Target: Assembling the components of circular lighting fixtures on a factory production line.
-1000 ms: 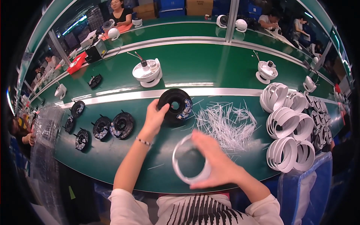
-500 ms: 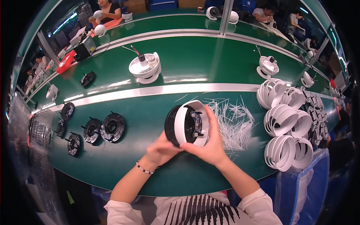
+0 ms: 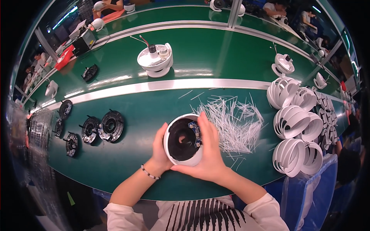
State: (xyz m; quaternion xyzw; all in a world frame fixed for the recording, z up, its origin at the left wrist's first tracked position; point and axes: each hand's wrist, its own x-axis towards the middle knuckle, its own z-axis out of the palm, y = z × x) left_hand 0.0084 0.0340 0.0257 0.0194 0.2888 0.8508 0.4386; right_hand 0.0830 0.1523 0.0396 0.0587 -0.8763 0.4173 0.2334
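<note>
Holding a round white housing between both hands just above the green table, in front of our chest. Left hand cups its left side, fingers curled narrow round the rim. Right hand wraps the right side and the bottom, fingers spread fairly wide over the shell, thumb under it. Inside the housing we see a black round insert with a small blue circuit board at its right edge.

Just right of our hands lies a loose pile of thin white sticks. Further right, stacks of white slotted ring covers run along the table's end, over a blue plastic bag that hangs at the near corner. Left of us lie several black round parts in a row, well apart from the hands.

Beyond the silver strip sits a white bowl-shaped unit with wires; a black box and a flat red thing lie up left. We can't tell labels on any of them, too small. Other people sit at the far edge.
</note>
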